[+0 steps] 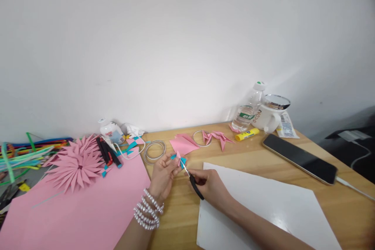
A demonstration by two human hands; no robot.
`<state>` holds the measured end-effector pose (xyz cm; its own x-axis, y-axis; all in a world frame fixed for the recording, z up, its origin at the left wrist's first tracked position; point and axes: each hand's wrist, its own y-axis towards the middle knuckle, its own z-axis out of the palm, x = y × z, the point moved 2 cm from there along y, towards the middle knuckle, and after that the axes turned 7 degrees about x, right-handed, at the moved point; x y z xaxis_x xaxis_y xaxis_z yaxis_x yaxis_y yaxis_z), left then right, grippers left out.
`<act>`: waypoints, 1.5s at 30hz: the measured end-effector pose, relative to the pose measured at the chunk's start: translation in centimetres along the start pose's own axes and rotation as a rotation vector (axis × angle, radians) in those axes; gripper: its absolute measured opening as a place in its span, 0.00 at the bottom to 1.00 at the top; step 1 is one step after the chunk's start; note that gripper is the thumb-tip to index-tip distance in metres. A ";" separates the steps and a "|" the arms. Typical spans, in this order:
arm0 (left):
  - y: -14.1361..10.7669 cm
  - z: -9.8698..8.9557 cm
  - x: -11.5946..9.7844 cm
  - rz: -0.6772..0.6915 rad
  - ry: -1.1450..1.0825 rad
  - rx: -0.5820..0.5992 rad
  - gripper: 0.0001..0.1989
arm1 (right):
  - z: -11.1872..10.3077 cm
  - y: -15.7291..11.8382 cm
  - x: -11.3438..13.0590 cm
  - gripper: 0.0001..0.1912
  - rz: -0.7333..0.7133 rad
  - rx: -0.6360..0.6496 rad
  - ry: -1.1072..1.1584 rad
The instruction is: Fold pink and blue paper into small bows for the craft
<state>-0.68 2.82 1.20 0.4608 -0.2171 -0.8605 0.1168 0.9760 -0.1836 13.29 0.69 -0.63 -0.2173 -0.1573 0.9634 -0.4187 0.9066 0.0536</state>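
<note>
My left hand (164,174), with strands of pearl-like beads at its wrist, pinches a small folded piece of pink and blue paper (182,162) above the wooden table. In my right hand (209,186) is a pair of black-handled scissors (195,186), fingers wrapped round the handles. The blades point up and left and reach the paper's right side; whether they are cutting into it I cannot tell. Just behind the hands lie a pink paper sheet (184,144) and pink folded paper shapes (222,139), one beside a metal ring.
A white board (258,203) lies under my right forearm. Large pink paper (96,215) and pink paper flowers (77,166) fill the left. Along the back stand a water bottle (248,109) and a white mug (265,119), with a yellow glue stick (247,134) nearby. A phone (300,159) lies right.
</note>
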 end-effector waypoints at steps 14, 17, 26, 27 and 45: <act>0.2 -0.7 -1.2 -0.034 -0.020 0.205 0.10 | -0.9 0.4 -0.5 0.14 0.145 0.295 0.722; 0.3 -0.7 -0.9 -0.032 -0.023 0.195 0.12 | -0.6 0.3 -0.5 0.15 0.154 0.300 0.737; 0.4 -1.1 -0.3 -0.040 0.005 0.125 0.11 | 0.1 0.3 -1.1 0.14 0.140 0.160 0.405; 0.4 -1.1 -0.3 -0.047 0.013 0.108 0.11 | 0.2 0.3 -1.1 0.14 0.126 0.149 0.386; 1.5 -2.9 -0.4 -0.046 -0.280 -0.041 0.06 | -1.5 -0.1 -0.8 0.16 0.086 -0.396 0.153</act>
<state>-3.20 4.38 -0.12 0.6815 -0.2512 -0.6874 0.1099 0.9637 -0.2432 14.81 1.27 -1.05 -0.0908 -0.0416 0.9950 -0.0277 0.9988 0.0393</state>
